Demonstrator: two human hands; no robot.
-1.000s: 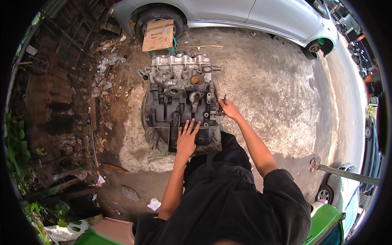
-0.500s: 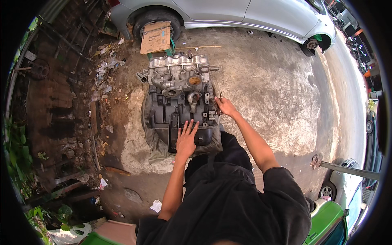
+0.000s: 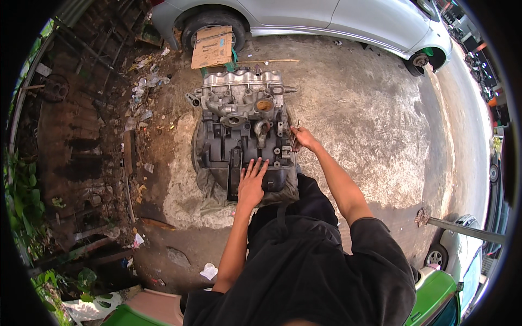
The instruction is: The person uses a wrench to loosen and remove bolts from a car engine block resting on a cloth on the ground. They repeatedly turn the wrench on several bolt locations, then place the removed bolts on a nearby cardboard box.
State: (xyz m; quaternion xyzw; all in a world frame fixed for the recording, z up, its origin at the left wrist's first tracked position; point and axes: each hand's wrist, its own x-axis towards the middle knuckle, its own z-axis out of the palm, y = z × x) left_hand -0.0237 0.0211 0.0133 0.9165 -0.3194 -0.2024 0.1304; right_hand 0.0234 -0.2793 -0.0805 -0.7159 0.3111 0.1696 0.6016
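Observation:
A car engine [image 3: 217, 144] with a black block and a silvery cylinder head [image 3: 239, 79] stands before me on a dark cloth [image 3: 209, 193]. My left hand [image 3: 250, 187] lies flat on the lower near part of the block, fingers spread and holding nothing. At the engine's right side, my right hand [image 3: 305, 139] is closed around a slim metal tool that looks like a wrench [image 3: 294, 143]. The tool stands close against the block's edge; whether it sits on a bolt is too small to tell. Metal manifold parts [image 3: 234, 111] project from the upper middle of the engine.
Beyond the engine, a flat cardboard piece [image 3: 212, 48] rests on a green stand by a silver car [image 3: 293, 13]. Litter [image 3: 147, 89] and wood scraps lie along the left. Concrete floor [image 3: 359, 119] stretches to the right, where a pole [image 3: 467, 229] juts in.
The view has shifted slightly, so the engine appears a little further right. The tool in my right hand has tilted a little; my left hand stays on the block.

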